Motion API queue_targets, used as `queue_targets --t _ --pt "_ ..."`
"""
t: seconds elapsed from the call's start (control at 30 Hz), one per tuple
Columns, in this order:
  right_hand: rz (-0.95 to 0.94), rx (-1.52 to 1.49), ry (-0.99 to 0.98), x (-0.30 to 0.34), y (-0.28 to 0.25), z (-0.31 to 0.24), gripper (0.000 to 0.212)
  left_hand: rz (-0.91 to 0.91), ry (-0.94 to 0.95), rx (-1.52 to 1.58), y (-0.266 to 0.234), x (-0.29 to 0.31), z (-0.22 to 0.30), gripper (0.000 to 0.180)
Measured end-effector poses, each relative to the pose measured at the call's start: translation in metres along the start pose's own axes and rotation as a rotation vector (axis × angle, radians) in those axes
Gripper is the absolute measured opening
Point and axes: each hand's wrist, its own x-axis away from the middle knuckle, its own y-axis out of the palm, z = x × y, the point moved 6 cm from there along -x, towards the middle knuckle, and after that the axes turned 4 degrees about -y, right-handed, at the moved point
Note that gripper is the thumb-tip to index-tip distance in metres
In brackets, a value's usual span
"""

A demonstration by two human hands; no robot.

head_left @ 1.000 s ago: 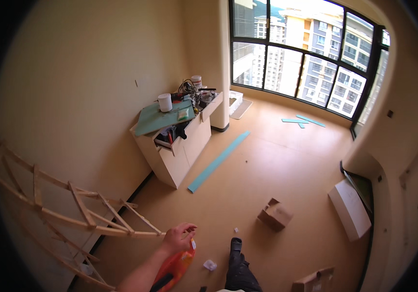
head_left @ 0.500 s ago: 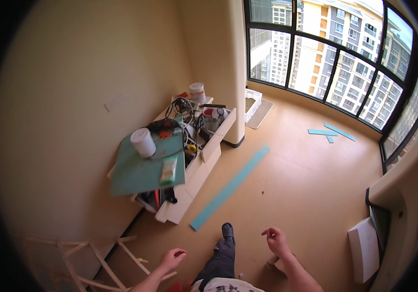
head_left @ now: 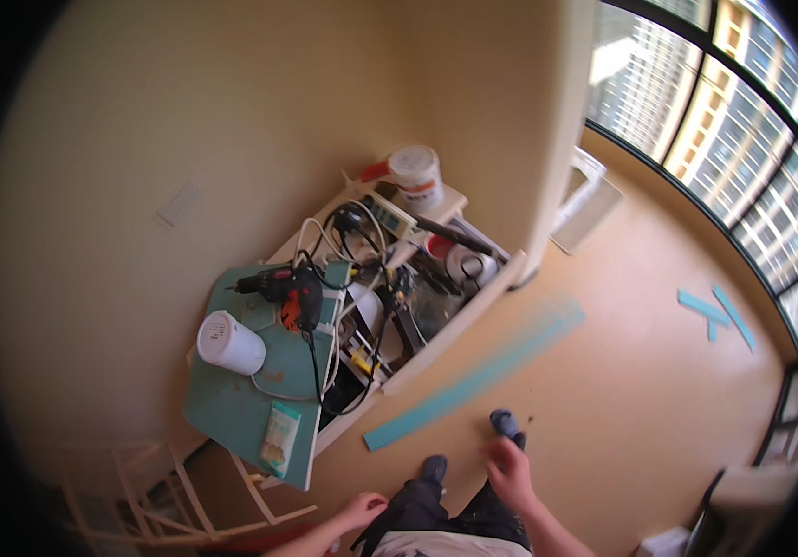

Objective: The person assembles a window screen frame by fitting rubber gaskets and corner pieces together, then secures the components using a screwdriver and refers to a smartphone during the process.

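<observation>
My left hand (head_left: 363, 510) hangs low in front of me with its fingers curled in, and nothing shows in it. To the right, my right hand (head_left: 510, 473) is also curled and slightly blurred, with nothing visible in its grip. Nearest to my left hand is a green board (head_left: 283, 390) on a cluttered stand. On the board lie a black-and-red power drill (head_left: 289, 290), a white tub (head_left: 231, 343) and a small green-and-white packet (head_left: 280, 436). Ahead of my feet, a long turquoise strip (head_left: 464, 388) lies flat on the floor.
Behind the board, an open box (head_left: 454, 343) holds cables and tools, with a white bucket (head_left: 416, 176) at its far end. A wooden ladder-like frame (head_left: 176, 497) stands lower left. Short turquoise strips (head_left: 701, 307) lie far right, near the windows. A wall corner (head_left: 547, 139) juts out ahead.
The view has turned left and come closer to the cluttered stand. A second shoe now shows ahead of me. My left hand has shifted right in the view, and the right hand slightly left and lower.
</observation>
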Motion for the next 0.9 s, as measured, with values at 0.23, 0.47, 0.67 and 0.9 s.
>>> queue_targets --t 0.23,0.47,0.67,0.9 --pt "-0.252 0.217 -0.504 -0.345 0.078 -0.109 0.019 0.538 -0.47 0.29 0.045 0.097 -0.047 0.021" --pt "-0.656 -0.248 -0.323 -0.205 0.124 -0.073 0.015 0.521 -0.676 0.344 0.046 0.119 0.098 0.028" --pt "-0.758 -0.23 0.081 -0.103 0.09 0.085 0.012 0.414 -0.502 0.353 0.085 0.004 0.106 0.02" --pt "-0.516 -0.078 0.285 -0.028 0.079 0.246 0.008 0.41 -0.512 0.421 0.166 -0.003 0.023 0.018"
